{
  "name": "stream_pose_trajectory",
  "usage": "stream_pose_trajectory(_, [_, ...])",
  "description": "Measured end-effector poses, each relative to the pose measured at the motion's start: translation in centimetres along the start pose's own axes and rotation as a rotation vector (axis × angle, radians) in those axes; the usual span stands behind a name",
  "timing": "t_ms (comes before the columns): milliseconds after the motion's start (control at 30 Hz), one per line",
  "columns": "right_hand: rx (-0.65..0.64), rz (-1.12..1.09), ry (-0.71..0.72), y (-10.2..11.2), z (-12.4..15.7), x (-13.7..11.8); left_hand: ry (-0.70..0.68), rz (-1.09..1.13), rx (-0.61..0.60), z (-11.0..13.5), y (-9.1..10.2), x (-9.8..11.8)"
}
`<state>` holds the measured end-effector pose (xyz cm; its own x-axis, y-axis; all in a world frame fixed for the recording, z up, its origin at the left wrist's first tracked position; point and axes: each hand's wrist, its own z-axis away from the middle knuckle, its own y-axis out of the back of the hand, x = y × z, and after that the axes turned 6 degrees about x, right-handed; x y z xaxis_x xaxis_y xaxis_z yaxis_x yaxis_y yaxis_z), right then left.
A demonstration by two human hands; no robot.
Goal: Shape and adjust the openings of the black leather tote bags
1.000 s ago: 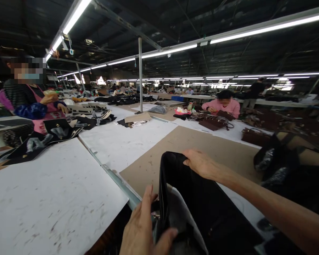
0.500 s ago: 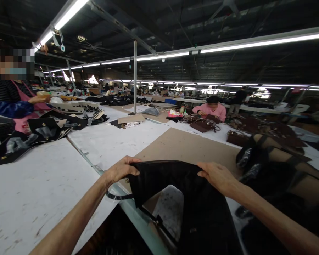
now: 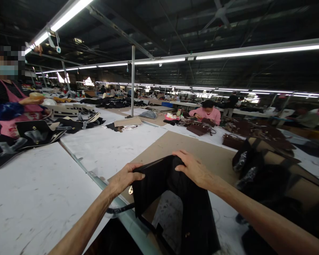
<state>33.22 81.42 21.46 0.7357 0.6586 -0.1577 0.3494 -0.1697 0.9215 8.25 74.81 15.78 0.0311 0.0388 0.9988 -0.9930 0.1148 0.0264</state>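
Note:
A black bag (image 3: 159,184) with dark lining stands open-mouthed at the near edge of the table, over a brown cardboard sheet (image 3: 191,147). My left hand (image 3: 124,177) is closed on the left side of the bag's top rim. On the far rim, a little right of middle, my right hand (image 3: 192,169) grips with the fingers curled over the edge. A thin black strap (image 3: 119,209) hangs from the bag's left side, below my left wrist.
Black and tan bags (image 3: 268,166) are piled at the right. A white sheet (image 3: 42,191) covers the table at left, with black bag parts (image 3: 34,132) by a standing person in a pink apron (image 3: 7,106). A seated person in pink (image 3: 206,113) works farther back.
My right hand has slid left along the bag's top rim, closer to my left hand, so the mouth looks narrower. One second ago my left hand was low at the bag's near side; it now holds the rim.

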Motion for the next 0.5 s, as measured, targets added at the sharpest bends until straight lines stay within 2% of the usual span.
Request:
stream_pose_trajectory(100, [0.068, -0.078, 0.136, -0.4, -0.8, -0.9, -0.001, -0.03, 0.004, 0.2, -0.3, 0.3])
stream_pose_trajectory(233, [0.071, -0.134, 0.29, -1.4, -1.5, -2.2, -0.087, -0.11, 0.042, 0.4, -0.4, 0.4])
stream_pose_trajectory(367, [0.058, -0.103, 0.329, -2.3, -1.9, -2.9, -0.138, -0.167, 0.078, 0.7, -0.4, 0.5])
stream_pose_trajectory(500, [0.093, -0.025, 0.332, -2.9, -2.1, -2.0, -0.136, -0.202, 0.071, 0.9, -1.0, 1.2])
